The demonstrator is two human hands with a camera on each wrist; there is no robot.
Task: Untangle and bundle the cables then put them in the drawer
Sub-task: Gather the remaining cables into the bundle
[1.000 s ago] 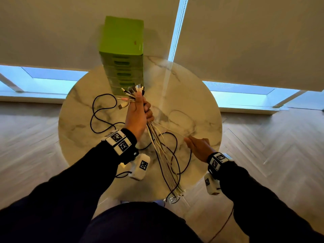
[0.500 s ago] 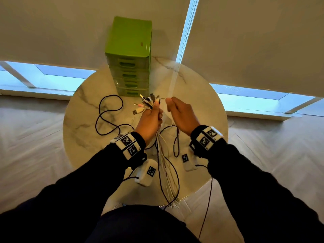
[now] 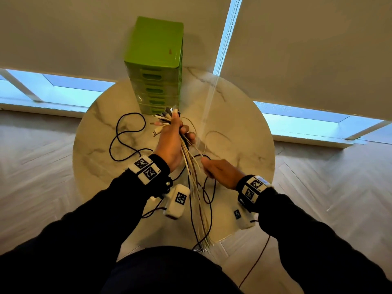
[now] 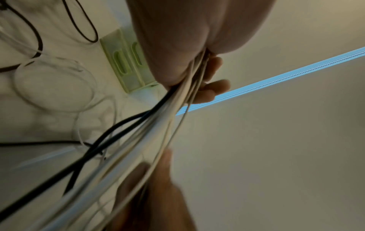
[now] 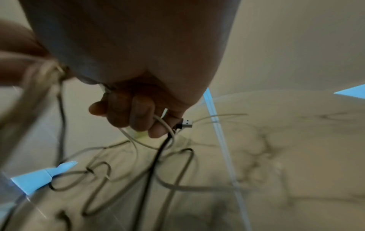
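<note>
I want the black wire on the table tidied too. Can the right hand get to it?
Probably not yet. The right hand already holds a cable end, and the black cable loop lies past the left hand and its cable bundle.

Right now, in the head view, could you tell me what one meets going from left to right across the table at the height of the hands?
Black cable loop → left hand gripping the cable bundle → right hand → bare marble table.

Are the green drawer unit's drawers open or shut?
Shut: every front of the green plastic drawer unit sits flush in the head view.
</note>
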